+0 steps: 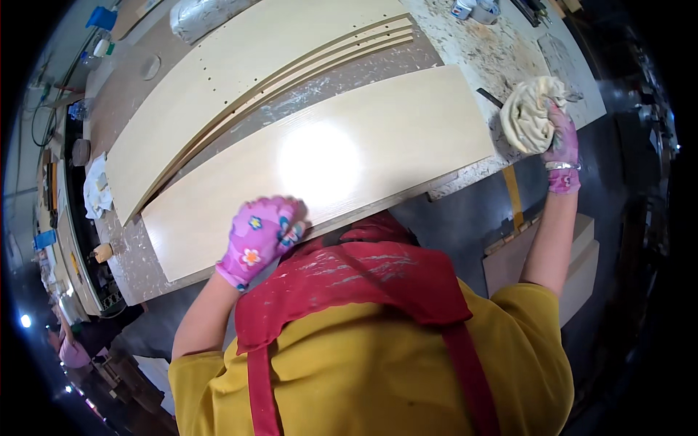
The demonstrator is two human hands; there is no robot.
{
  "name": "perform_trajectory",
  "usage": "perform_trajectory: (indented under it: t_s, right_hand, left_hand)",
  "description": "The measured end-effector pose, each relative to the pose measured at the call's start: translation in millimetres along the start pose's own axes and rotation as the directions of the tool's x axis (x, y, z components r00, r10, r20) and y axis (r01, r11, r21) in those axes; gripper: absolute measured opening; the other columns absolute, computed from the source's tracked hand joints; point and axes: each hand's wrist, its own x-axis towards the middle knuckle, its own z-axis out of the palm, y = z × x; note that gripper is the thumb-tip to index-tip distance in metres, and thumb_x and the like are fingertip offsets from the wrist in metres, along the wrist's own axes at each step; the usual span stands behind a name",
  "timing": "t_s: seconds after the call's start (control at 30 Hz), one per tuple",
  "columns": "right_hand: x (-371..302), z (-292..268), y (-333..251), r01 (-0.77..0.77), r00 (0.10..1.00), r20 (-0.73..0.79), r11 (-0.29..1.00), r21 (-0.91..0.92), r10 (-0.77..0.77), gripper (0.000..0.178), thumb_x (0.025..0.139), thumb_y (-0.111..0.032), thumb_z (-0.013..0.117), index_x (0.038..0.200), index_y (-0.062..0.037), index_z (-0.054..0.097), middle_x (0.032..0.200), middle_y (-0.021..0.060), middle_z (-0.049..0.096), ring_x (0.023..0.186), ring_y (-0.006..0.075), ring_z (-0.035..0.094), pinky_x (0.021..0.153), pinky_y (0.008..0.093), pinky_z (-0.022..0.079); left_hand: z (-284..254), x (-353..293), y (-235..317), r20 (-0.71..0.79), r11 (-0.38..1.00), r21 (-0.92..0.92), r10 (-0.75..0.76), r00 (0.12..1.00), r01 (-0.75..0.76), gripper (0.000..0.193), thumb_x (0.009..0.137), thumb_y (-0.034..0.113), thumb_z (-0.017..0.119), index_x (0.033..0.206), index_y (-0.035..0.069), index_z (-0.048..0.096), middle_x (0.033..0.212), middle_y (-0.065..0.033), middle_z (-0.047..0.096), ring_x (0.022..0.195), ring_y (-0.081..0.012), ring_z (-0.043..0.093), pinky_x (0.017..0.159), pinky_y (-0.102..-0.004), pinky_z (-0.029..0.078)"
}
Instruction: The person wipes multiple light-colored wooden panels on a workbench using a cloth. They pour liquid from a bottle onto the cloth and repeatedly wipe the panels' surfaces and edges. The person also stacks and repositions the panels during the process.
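Note:
A long pale board (407, 123) with a glossy face lies across the table in front of me, a bright light reflected near its middle. My left hand (260, 236), in a purple flowered glove, is closed at the board's near edge; its curled fingers hide whatever may be inside. On the right, my right hand (562, 142) in a pink glove grips a bunched cream cloth (531, 116) beyond the board's right end. A short dark strip (489, 97) lies just left of the cloth.
Behind the board, several more pale panels (174, 109) with rows of small holes lie stacked on the paint-spattered table (480, 51). A plastic-wrapped roll (207, 16) and small containers (483, 10) stand farther back. Boards (542, 254) lean below at right. Another person (73, 352) is at far left.

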Motion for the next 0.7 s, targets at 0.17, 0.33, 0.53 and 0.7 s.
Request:
perform_trajectory:
  t_s: [0.17,0.33,0.53,0.7]
  right_hand:
    - [-70,143,47,0.544,0.822,0.565,0.386,-0.745,-0.070,0.029,0.091,-0.021,0.053,0.112,-0.0034,0.061,0.109,0.0114,0.064,0.098,0.0227,0.063,0.087,0.0365,0.051]
    - [-98,196,122,0.826,0.553,0.818,0.229,-0.515,-0.157,0.029,0.080,-0.024,0.060,0.104,-0.0095,0.065,0.109,0.0103,0.062,0.101,0.0242,0.061,0.082,0.0392,0.050]
    - [10,144,156,0.803,0.583,0.663,0.212,-0.556,-0.469,0.029,0.084,-0.024,0.057,0.104,-0.0037,0.064,0.086,0.0114,0.068,0.075,0.0250,0.067,0.064,0.0336,0.053]
    - [-99,259,229,0.844,0.536,0.827,0.119,-0.523,-0.168,0.026,0.089,-0.028,0.054,0.093,-0.0052,0.066,0.080,0.0115,0.067,0.076,0.0202,0.066,0.065,0.0376,0.053]
  left_hand:
    - [10,25,-54,-0.325,0.976,0.188,-0.043,0.945,0.109,0.053,0.089,0.032,0.057,0.135,0.008,0.049,0.137,-0.0169,0.047,0.126,-0.0356,0.044,0.105,-0.0470,0.033]
    - [41,24,-90,-0.339,0.949,0.240,-0.116,0.934,0.205,0.057,0.085,0.025,0.058,0.139,0.010,0.046,0.145,-0.0156,0.040,0.138,-0.0359,0.030,0.115,-0.0498,0.018]
    - [36,35,-84,-0.329,0.967,0.178,-0.114,0.938,0.180,0.060,0.081,0.016,0.059,0.139,0.011,0.046,0.146,-0.0141,0.040,0.138,-0.0349,0.030,0.116,-0.0495,0.016]
    - [44,31,-89,-0.342,0.959,0.211,-0.109,0.934,0.189,0.059,0.081,0.015,0.059,0.139,0.012,0.046,0.146,-0.0137,0.040,0.138,-0.0346,0.030,0.116,-0.0492,0.017]
